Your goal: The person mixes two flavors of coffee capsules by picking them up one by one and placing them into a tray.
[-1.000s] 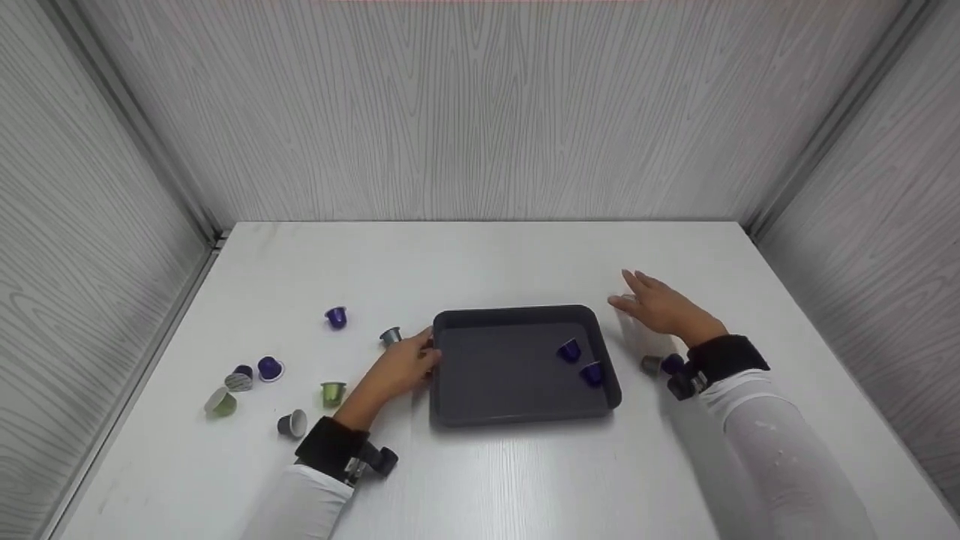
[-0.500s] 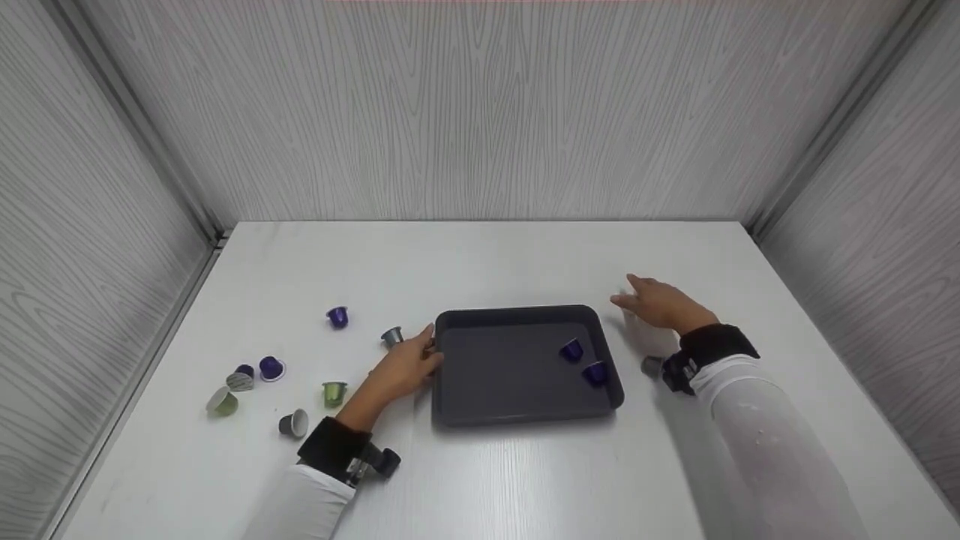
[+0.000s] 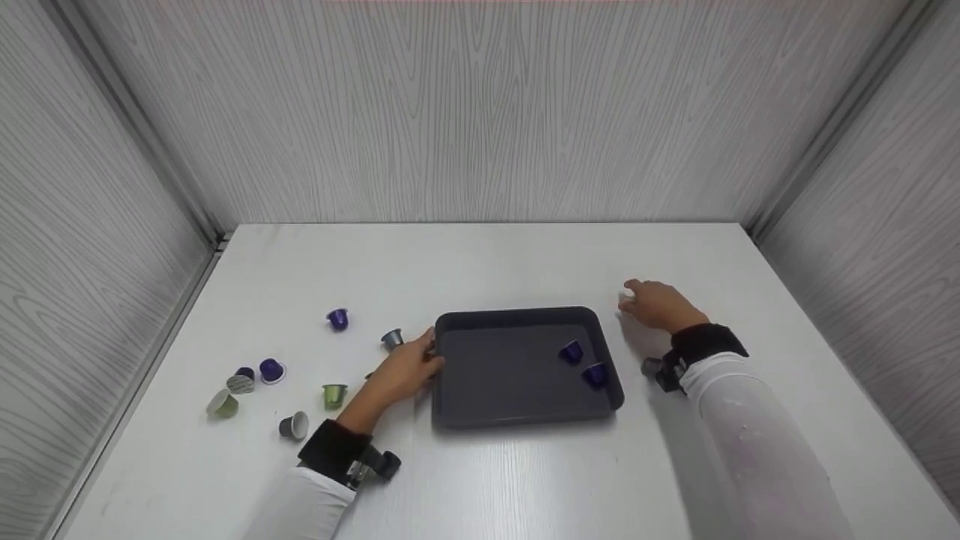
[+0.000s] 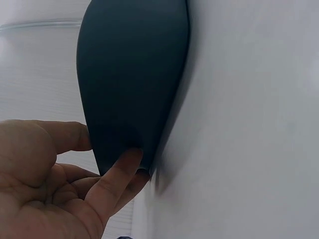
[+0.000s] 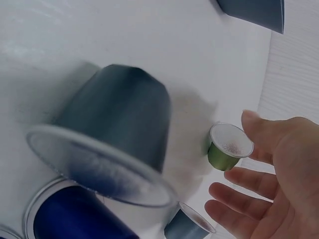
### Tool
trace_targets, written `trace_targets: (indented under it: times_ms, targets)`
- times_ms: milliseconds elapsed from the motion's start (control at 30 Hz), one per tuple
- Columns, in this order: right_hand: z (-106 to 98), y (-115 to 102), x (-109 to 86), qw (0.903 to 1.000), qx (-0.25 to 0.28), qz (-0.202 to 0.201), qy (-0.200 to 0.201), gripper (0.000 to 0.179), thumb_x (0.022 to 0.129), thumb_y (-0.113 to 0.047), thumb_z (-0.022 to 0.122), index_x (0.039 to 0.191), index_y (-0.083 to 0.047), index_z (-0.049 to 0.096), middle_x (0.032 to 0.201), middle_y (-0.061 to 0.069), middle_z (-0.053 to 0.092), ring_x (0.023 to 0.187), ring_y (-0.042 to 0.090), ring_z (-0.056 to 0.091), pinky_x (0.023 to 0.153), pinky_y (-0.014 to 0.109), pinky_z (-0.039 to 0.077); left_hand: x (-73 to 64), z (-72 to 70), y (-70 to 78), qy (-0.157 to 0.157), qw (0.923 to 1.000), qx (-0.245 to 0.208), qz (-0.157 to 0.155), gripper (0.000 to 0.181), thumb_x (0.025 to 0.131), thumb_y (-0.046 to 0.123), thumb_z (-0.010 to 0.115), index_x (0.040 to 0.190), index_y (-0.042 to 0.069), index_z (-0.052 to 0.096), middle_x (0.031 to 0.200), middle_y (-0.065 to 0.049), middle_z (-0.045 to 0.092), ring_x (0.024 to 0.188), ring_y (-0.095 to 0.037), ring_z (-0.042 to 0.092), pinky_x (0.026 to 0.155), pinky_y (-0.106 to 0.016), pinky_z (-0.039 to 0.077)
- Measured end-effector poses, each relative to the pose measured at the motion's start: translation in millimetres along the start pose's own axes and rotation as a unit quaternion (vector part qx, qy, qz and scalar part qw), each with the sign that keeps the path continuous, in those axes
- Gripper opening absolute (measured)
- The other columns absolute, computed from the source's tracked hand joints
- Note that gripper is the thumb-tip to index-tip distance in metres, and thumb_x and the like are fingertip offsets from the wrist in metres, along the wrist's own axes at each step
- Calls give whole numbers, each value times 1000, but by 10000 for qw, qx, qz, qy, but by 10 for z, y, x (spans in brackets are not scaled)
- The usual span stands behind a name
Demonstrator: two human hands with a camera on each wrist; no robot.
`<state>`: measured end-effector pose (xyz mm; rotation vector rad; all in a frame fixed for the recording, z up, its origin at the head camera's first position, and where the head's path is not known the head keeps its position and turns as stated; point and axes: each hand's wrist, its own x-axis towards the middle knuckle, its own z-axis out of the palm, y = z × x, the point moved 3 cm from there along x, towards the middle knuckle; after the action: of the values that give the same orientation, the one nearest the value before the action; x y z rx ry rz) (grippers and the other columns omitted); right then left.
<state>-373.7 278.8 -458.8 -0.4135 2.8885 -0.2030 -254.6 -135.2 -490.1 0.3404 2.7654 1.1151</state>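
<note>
Grips the dark gray tray [image 3: 495,379] by its left end with the left hand [image 3: 401,371], thumb to one edge, fingers against the outer wall! Over to the right hand [image 3: 661,305], out past the tray's right side: curves thumb and fingers, leaving a gap, around a green capsule [image 5: 228,149], pale round face showing, contact with the fingertips too close to tell. Back toward the right wrist, looming large and blurred, a gray capsule [image 5: 124,109], with a dark blue capsule [image 5: 79,214] right by it and a gray-blue capsule [image 5: 187,226] near the lower fingers. Between the two hands, inside the tray, two purple capsules [image 3: 571,352], closer to the right hand. Just beside the left hand's fingers, a steel-gray capsule [image 3: 391,340]; farther out left, a bright purple capsule [image 3: 338,320]; beside the left wrist, a light green capsule [image 3: 334,397]
</note>
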Motion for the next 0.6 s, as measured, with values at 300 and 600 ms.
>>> trace_targets:
  times_ms: [300, 600]
  targets:
    - [28, -7, 16, 9996, -6, -108, 242, 37, 96, -12, 55, 128, 7, 56, 122, 29, 60, 116, 49, 53, 100, 56, 40, -13, -7, 10, -68, 10000, -12, 53, 61, 99, 16, 56, 150, -5, 30, 134, -26, 55, 120, -36, 55, 102, -49, 42]
    - [41, 4, 30, 9994, 158, -109, 295, 33, 94, -10, 56, 121, 8, 61, 114, 27, 64, 109, 47, 57, 95, 56, 44, -8, -11, 9, -171, 9996, -127, -192, 63, 100, 19, 55, 151, -4, 27, 142, -23, 48, 126, -35, 51, 105, -47, 40]
